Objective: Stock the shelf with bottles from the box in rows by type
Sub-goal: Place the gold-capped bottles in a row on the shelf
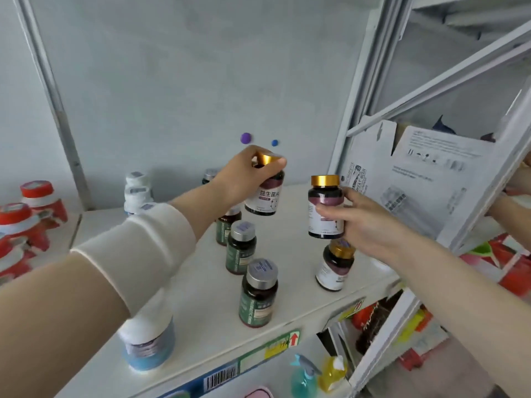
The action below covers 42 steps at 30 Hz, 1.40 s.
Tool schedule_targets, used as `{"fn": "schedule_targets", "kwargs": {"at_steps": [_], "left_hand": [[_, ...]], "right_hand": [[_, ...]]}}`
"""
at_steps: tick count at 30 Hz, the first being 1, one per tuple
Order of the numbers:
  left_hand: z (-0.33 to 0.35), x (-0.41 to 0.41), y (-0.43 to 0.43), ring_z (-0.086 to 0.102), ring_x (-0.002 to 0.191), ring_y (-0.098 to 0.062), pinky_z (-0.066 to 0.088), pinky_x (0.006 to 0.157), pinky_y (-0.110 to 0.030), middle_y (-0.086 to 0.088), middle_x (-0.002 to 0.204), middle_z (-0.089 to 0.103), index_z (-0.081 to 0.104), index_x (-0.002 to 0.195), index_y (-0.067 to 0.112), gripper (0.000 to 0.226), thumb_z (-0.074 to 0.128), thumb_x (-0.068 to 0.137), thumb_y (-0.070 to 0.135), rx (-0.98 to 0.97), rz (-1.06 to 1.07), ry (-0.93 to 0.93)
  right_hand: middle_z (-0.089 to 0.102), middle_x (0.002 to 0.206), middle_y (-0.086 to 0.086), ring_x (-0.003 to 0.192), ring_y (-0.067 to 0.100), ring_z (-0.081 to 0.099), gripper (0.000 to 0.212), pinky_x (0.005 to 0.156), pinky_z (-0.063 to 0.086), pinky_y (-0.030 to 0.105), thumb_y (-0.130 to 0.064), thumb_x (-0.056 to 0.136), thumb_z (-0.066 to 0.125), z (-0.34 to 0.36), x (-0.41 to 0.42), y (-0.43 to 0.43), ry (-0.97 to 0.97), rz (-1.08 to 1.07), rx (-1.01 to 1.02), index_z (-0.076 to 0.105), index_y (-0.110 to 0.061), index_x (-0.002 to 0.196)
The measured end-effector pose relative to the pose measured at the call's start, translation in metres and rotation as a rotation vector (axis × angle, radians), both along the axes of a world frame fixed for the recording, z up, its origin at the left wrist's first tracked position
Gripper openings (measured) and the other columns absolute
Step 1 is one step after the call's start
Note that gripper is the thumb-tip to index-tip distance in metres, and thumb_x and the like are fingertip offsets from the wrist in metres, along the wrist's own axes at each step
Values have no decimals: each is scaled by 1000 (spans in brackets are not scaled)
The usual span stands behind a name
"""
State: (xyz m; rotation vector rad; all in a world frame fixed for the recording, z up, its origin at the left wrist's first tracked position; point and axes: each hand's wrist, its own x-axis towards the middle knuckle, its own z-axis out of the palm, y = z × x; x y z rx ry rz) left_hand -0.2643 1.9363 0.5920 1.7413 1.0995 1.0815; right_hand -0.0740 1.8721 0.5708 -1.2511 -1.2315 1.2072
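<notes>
My left hand (244, 175) grips a gold-capped dark bottle (265, 196) by its cap, held above the white shelf (201, 305). My right hand (359, 222) holds a second gold-capped bottle (325, 205) by its side, upright, also above the shelf. A third gold-capped bottle (334, 265) stands below it near the shelf's right edge. Three green-labelled, silver-capped bottles (258, 294) stand in a row running back from the front. White bottles (137, 191) line the left side; one with a blue label (148, 343) stands at the front left. The white cardboard box (416, 179) sits tilted at the right.
Red-capped containers (26, 214) crowd the neighbouring shelf on the left. Another person's hand (517, 185) holds the box's right side. Below the shelf stand a teal spray bottle (304, 377), a yellow bottle (334, 372) and red packets (370, 320). Metal uprights (57, 110) frame the bay.
</notes>
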Motion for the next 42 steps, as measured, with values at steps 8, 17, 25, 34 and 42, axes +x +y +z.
{"fn": "schedule_targets", "kwargs": {"at_steps": [8,17,25,34,42], "left_hand": [[-15,50,116,58,100,-20,46,88,-30,-3,108,61,53,109,20,31,64,85,35,-47,91,232],[-34,78,195,45,84,-17,36,67,-24,-2,94,50,49,94,14,27,66,82,31,-110,247,578],[-47,79,226,45,87,-18,37,67,-22,-3,97,49,46,97,13,30,66,83,32,-144,289,677],[-56,79,241,45,91,-16,37,68,-23,-1,101,49,49,112,11,39,65,84,32,-114,306,656],[-35,76,229,48,122,-24,41,98,-33,-8,137,47,34,139,8,67,61,87,39,-166,323,737]], "right_hand": [[64,117,6,113,20,57,61,105,41,38,2,72,73,-10,39,117,-329,105,-38,49,-11,126],[54,99,-1,94,18,56,52,71,43,25,-16,68,79,-37,39,215,-720,331,109,46,-12,108],[52,104,0,97,19,52,63,67,40,22,-20,68,80,-55,29,251,-742,367,117,41,-11,116],[48,98,-5,91,13,47,58,57,32,8,-22,70,80,-66,27,257,-765,338,109,33,-17,103],[52,115,3,104,16,53,70,83,43,26,-36,66,80,-41,29,253,-882,375,166,44,-10,120]]}}
